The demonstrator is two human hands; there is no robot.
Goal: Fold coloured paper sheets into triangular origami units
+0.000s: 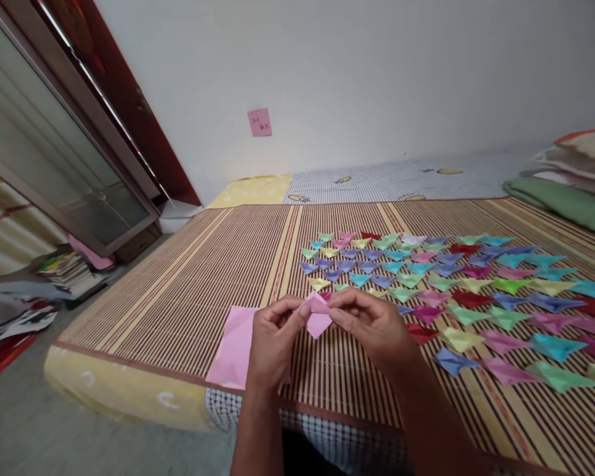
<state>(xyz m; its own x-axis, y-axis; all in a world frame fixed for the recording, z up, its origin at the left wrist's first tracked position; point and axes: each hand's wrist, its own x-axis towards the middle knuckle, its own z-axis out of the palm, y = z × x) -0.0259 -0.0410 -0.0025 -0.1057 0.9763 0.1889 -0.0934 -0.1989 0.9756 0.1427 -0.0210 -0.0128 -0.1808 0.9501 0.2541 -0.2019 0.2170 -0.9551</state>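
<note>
A small pink folded paper [319, 322] is held up over the mat, pinched from both sides. My left hand [277, 330] grips its left edge between thumb and fingers. On the right edge, the thumb and fingertips of my right hand [369, 324] are closed. The paper has a pointed lower end and a folded upper part. Partly behind my left forearm lies a flat pink paper sheet [233, 347]. Beyond and to the right of my hands, many folded paper pieces [459, 339] in several colours stand in rows.
A striped bamboo mat [178, 284] covers the bed. Folded bedding [565, 205] is piled at the far right. A pink note [260, 122] sticks to the wall. At left are a glass-panelled cabinet door [79, 152] and a stack of books [67, 272].
</note>
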